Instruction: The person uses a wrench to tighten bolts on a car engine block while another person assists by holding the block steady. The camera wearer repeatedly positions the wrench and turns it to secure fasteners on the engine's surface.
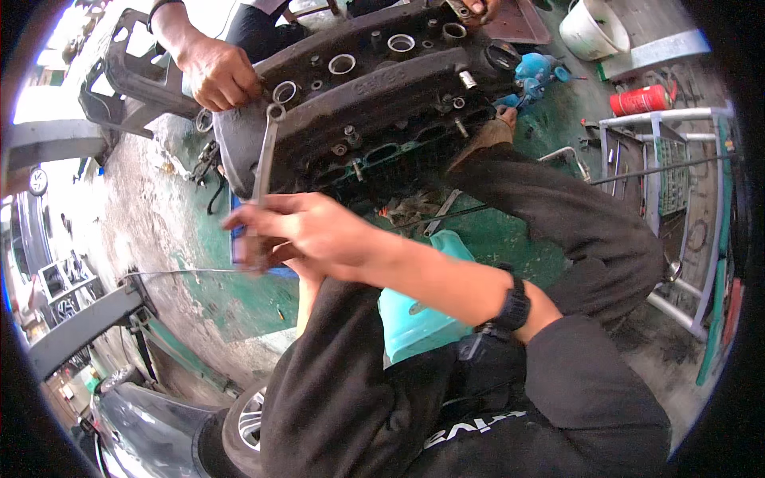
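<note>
My right hand (319, 231) is closed around the lower end of a combination wrench (266, 155). The wrench stands nearly upright in the picture, its ring end overlapping the near-left edge of a black engine valve cover (343, 103). Whether the ring touches the cover or a bolt, I cannot tell. My left hand (292, 264) is close below the right one, mostly hidden by it; its fingers are smeared by motion. Round ports with light rims, bolts and studs show along the engine.
Opposite me, a person's hand (217, 73) rests on the cover's left end; another hand (478, 8) is at its far right. A turquoise plastic stool (422, 327) is beneath me. Right are a white bucket (594, 30), red cylinder (641, 99) and metal rack (661, 119).
</note>
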Motion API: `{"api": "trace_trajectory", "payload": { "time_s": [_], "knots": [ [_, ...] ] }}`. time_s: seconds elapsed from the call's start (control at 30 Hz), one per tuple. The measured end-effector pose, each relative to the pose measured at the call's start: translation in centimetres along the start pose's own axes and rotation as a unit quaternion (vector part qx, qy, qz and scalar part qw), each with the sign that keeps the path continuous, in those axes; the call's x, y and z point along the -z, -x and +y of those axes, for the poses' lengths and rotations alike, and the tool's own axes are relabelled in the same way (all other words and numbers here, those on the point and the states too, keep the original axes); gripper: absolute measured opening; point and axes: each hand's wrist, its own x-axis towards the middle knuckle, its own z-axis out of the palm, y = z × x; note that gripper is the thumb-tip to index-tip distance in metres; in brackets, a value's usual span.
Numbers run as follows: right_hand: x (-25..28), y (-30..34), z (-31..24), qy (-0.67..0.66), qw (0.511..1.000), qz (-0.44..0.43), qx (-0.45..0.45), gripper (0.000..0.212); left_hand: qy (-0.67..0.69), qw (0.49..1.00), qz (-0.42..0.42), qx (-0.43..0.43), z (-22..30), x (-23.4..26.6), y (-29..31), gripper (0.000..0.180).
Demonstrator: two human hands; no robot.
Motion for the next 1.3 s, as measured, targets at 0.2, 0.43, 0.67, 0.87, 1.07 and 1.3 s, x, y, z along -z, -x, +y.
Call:
{"api": "trace_trajectory", "payload": {
  "time_s": [0.2, 0.43, 0.67, 0.87, 1.07, 1.3],
  "knots": [
    [7.4, 6.9, -4.9, 0.561, 0.76, 0.316, 0.09, 0.023, -0.053, 0.998, 0.026, -0.03, -0.2, -0.4, -0.1, 0.017],
    [9.1, 9.6, -10.5, 0.625, 0.707, 0.307, 0.126, 0.02, -0.051, 0.998, 0.025, -0.005, 0.1, -0.4, 0.0, 0.016],
    [8.1, 9.1, -13.0, 0.687, 0.666, 0.279, 0.081, 0.021, -0.063, 0.998, 0.022, -0.013, 0.2, -0.4, -0.1, 0.016],
    [8.6, 7.9, -14.1, 0.672, 0.672, 0.31, 0.034, 0.028, -0.061, 0.998, 0.021, -0.014, 0.1, -0.3, 0.0, 0.018],
    [7.7, 7.8, -13.6, 0.607, 0.728, 0.316, -0.047, 0.026, -0.057, 0.998, 0.026, -0.017, -0.2, -0.4, 0.0, 0.018],
    [6.2, 7.6, -7.8, 0.458, 0.825, 0.314, -0.108, 0.032, -0.057, 0.998, 0.011, 0.01, -0.2, -0.2, 0.3, 0.02]
  ]
}}
